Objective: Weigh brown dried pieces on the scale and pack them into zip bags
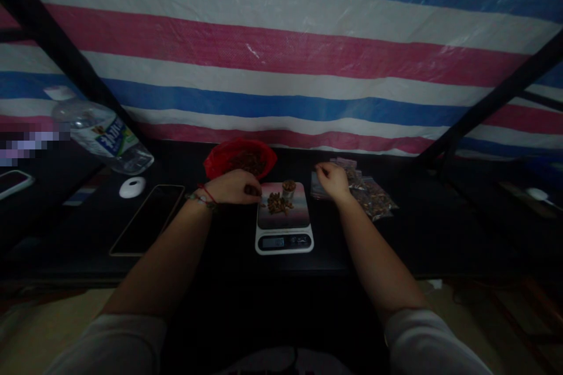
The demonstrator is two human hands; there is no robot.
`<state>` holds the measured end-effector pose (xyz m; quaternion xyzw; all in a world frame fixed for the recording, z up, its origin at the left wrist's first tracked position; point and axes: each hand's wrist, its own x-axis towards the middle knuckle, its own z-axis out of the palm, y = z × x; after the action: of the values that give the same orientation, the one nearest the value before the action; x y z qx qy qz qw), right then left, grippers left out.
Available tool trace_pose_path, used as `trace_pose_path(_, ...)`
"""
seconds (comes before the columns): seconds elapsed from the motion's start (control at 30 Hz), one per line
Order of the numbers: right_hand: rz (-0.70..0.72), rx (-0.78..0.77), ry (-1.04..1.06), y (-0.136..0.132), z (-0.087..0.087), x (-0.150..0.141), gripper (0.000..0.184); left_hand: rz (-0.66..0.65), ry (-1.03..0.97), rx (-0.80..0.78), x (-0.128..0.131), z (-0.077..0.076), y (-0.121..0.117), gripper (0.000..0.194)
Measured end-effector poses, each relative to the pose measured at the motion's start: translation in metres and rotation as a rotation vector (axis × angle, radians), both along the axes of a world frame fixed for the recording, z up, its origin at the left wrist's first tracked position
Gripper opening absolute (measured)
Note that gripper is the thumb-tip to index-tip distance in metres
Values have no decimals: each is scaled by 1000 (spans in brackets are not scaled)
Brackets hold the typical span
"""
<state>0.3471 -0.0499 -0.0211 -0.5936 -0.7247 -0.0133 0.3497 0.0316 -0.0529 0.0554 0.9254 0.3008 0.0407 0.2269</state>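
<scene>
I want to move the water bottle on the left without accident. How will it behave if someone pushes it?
The plastic water bottle appears to lie on its side on the dark table, so a push would probably make it roll. It looks clear and thin-walled, so likely light and easily dented. How full it is cannot be told.

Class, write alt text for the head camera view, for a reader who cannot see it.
A person's left hand rests at the edge of a white digital kitchen scale bearing a small pile of brown pieces, while the right hand touches clear plastic packets. A red bag lies behind, on a dark table.
</scene>
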Motion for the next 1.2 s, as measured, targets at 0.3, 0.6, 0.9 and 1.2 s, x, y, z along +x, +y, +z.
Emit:
trace_pose_path(0.3,0,-17,3,-1,1,0,26,-86,-37,-42,15,-11,-3,19)
trace_pose_path(0.6,4,9,-2,1,0,1,26,-85,-160,42,16,-12,-3,21)
trace_pose_path(0.9,1,-16,-19,0,1,1,26,-152,-203,91,21,-14,-6,28)
trace_pose_path(1.2,1,-40,-20,0,0,0,26,-200,-131,37,18,-13,-6,30)
